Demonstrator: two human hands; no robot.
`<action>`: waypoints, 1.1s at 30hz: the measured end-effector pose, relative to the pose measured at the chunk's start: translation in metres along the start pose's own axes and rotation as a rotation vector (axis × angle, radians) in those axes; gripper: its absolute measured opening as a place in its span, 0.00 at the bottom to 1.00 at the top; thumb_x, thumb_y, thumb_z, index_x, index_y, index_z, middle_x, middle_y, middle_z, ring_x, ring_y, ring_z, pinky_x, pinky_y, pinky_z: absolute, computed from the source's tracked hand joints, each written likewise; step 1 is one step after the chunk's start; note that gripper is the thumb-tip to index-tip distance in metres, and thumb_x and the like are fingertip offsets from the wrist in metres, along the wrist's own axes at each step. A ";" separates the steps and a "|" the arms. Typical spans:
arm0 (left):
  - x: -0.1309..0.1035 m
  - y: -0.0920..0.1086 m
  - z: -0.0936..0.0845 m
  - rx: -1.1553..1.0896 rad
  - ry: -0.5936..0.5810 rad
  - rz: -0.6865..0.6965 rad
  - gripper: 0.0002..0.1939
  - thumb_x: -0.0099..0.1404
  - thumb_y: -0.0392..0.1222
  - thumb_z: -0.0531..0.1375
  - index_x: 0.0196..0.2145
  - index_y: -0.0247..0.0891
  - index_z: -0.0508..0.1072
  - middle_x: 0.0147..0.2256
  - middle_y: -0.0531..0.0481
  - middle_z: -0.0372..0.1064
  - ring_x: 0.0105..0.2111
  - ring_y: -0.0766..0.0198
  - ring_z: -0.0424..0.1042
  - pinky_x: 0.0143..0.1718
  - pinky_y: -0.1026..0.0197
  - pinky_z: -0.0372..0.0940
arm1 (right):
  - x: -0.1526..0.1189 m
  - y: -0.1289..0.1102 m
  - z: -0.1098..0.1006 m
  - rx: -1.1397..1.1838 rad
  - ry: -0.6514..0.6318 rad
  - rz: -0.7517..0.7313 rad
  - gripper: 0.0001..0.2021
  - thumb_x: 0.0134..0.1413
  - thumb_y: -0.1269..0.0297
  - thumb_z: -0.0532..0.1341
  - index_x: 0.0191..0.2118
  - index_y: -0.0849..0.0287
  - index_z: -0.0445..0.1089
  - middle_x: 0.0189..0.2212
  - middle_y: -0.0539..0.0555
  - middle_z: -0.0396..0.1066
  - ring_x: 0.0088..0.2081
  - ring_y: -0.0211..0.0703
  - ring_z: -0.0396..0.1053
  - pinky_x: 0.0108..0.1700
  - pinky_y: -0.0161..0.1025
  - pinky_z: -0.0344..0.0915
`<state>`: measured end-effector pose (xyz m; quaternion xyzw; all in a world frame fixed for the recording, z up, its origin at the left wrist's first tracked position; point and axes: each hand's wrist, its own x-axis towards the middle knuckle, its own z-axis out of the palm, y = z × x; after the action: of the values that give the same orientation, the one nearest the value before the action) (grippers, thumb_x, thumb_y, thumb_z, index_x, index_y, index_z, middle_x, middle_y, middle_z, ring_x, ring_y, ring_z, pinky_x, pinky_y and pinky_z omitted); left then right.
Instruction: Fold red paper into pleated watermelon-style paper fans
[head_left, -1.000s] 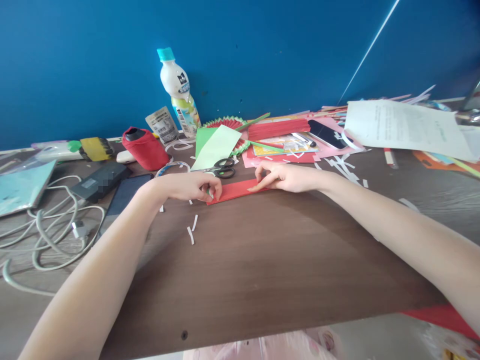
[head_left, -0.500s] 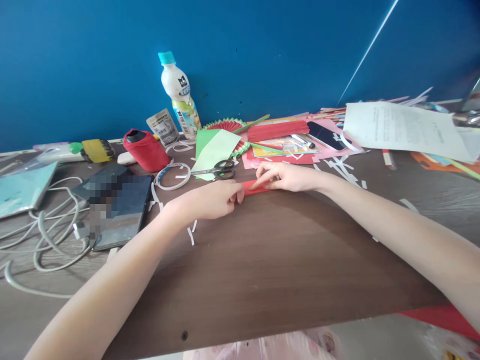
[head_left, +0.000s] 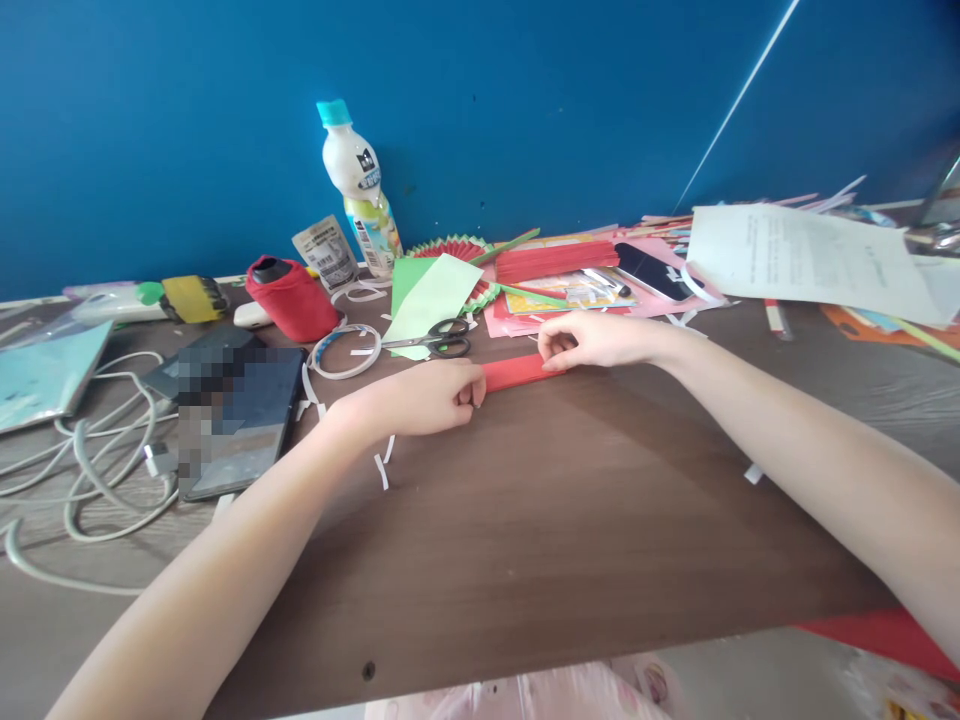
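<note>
Brown wood-grain tabletop point(head_left: 540, 520) runs up to a blue wall point(head_left: 525, 110), and in the head view the black-handled scissors point(head_left: 433, 342) make a good landmark. Just to their right and nearer the person lies the red paper strip point(head_left: 514, 373), low against the wood. Beyond the scissors, partly under them, is pale green paper point(head_left: 435, 295); farther off to the right sits a pleated red stack point(head_left: 555, 261). To their left are a white-and-blue ring point(head_left: 330, 374) and, farther left and nearer, a dark flat device point(head_left: 255, 430). Small white slips point(head_left: 382, 472) lie nearer than the scissors.

Both hands are at the strip, apart from each other, with a length of red showing between. The right hand point(head_left: 596, 340) has thumb and finger closed on its right end. The left hand point(head_left: 439, 395) has curled fingers at the other end; they hide it, so whether they pinch or merely press, I cannot tell.

The strip looks very light, probably crisp enough to keep a crease yet easily bent or torn by a hard tug. It would likely slide on the smooth wood if pushed from one side only. Its two ends, taken lightly between thumb and finger, seem the best hold.
</note>
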<state>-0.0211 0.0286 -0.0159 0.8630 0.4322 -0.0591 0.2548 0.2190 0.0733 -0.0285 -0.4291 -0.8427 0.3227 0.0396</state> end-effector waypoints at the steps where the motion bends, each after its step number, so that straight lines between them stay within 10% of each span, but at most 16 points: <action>1: 0.000 0.000 0.000 -0.002 0.001 0.000 0.11 0.50 0.35 0.50 0.33 0.41 0.65 0.31 0.52 0.66 0.27 0.65 0.64 0.25 0.65 0.56 | -0.001 0.000 -0.001 -0.001 -0.009 0.008 0.08 0.47 0.60 0.58 0.26 0.58 0.63 0.25 0.50 0.63 0.24 0.35 0.56 0.27 0.35 0.52; 18: 0.005 -0.011 0.003 -0.011 0.134 -0.018 0.07 0.56 0.45 0.54 0.31 0.41 0.61 0.29 0.55 0.65 0.26 0.66 0.63 0.25 0.65 0.54 | -0.004 -0.002 -0.001 -0.058 -0.084 0.092 0.07 0.49 0.60 0.56 0.28 0.58 0.60 0.27 0.49 0.61 0.26 0.36 0.56 0.28 0.36 0.52; 33: 0.005 -0.013 -0.008 -0.039 0.287 0.008 0.12 0.60 0.47 0.50 0.32 0.38 0.68 0.29 0.54 0.67 0.28 0.67 0.65 0.29 0.66 0.57 | -0.003 -0.013 -0.001 -0.026 0.106 -0.156 0.09 0.49 0.60 0.58 0.34 0.59 0.68 0.34 0.53 0.68 0.33 0.40 0.63 0.33 0.38 0.57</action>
<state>-0.0292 0.0426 -0.0159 0.8593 0.4617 0.0743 0.2074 0.2128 0.0659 -0.0197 -0.3793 -0.8744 0.2843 0.1035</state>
